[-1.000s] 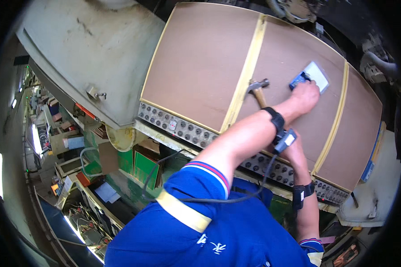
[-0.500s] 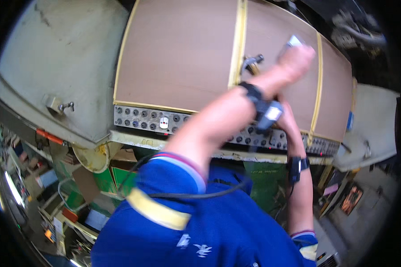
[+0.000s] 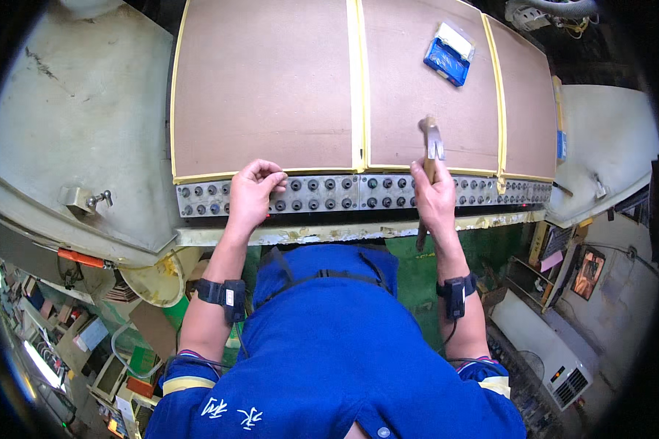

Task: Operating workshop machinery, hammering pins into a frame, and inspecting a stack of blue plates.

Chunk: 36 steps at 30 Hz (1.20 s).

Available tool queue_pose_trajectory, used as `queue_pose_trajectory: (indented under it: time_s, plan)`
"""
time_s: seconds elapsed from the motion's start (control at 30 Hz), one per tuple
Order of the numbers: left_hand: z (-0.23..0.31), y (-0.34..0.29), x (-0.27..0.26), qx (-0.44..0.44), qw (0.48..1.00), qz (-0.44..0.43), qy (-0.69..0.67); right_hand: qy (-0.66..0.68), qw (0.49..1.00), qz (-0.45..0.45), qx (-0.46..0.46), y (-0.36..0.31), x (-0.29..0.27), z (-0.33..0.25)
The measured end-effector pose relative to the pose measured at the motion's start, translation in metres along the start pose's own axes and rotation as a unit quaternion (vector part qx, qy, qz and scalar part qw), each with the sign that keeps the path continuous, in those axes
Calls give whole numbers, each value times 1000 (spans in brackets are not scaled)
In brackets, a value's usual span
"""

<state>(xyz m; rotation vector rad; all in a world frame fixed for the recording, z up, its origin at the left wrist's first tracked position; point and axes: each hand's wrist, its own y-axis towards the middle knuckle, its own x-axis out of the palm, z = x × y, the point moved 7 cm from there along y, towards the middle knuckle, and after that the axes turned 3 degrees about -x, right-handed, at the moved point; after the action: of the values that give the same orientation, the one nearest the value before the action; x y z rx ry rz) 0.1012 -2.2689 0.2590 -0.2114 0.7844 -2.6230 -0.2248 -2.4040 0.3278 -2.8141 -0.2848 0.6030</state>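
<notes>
1. Right hand (image 3: 433, 199): the fingers (image 3: 423, 178) are wrapped shut around the wooden handle of a hammer (image 3: 431, 157). The metal head stands just beyond the fingertips, over the brown board (image 3: 271, 88), and the handle's free end sticks out below the heel of the hand, past the table (image 3: 66, 124) edge.
2. Left hand (image 3: 250, 196): the fingers (image 3: 269, 178) are curled and pinched together at the near edge of the board, at its yellow tape border (image 3: 355, 80). Whether they grip anything small cannot be told.
3. Perforated metal strip (image 3: 322, 192): a row of dark round holes running between the two hands, directly beneath the fingertips of both.
4. Blue box (image 3: 449, 55): lies flat on the board, well beyond the right fingers and apart from the hammer head.
5. Black wristbands (image 3: 224, 294): one on each forearm, behind the hands.
6. Blue jacket (image 3: 329, 351): the person's clothing, nearest the camera.
</notes>
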Motion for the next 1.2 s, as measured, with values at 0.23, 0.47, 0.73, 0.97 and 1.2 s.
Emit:
queue_pose_trajectory:
  time_s: [0.23,0.47,0.73,0.97,1.2]
  plan:
    - [19,18,49,16,999,-30,28,-106,970,-199,-95,-36,44,-7]
    - [51,32,85,247,941,27,229,-141,957,-245,-60,-21,62,-6]
    - [48,33,97,244,932,42,265,-112,960,-254,-27,-20,45,1]
    - [43,36,96,285,916,70,272,-98,974,-201,-32,-48,38,0]
    - [46,32,98,358,881,85,297,-76,983,-167,-24,-82,50,7]
